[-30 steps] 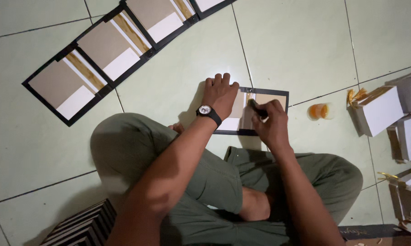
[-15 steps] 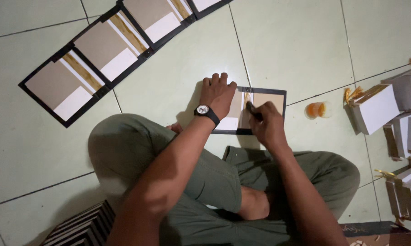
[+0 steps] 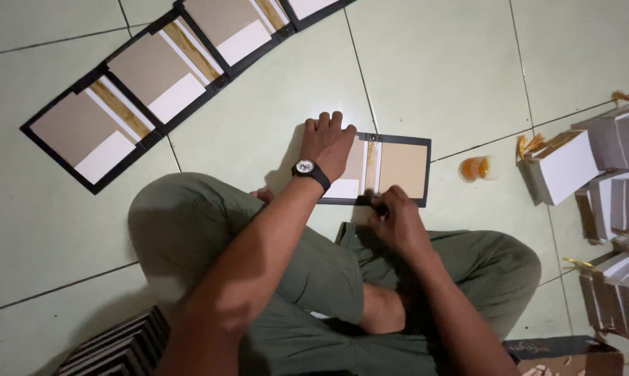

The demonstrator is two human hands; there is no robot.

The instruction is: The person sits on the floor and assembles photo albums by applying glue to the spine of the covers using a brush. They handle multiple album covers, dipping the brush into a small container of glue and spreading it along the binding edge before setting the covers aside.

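At the near edge of the black-framed cover (image 3: 401, 169) on the floor (image 3: 461, 76), the right hand (image 3: 397, 221) pinches something too small to identify; the left hand (image 3: 330, 143) lies flat, fingers spread, pinning the cover's left half. Judging by this, gluing or pressing is underway, calling for steady hold-down.

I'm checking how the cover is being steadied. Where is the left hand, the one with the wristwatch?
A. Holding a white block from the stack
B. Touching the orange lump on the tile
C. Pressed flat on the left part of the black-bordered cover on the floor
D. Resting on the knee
C: the left hand lies palm-down on the left part of the black-bordered cover, fingers spread.
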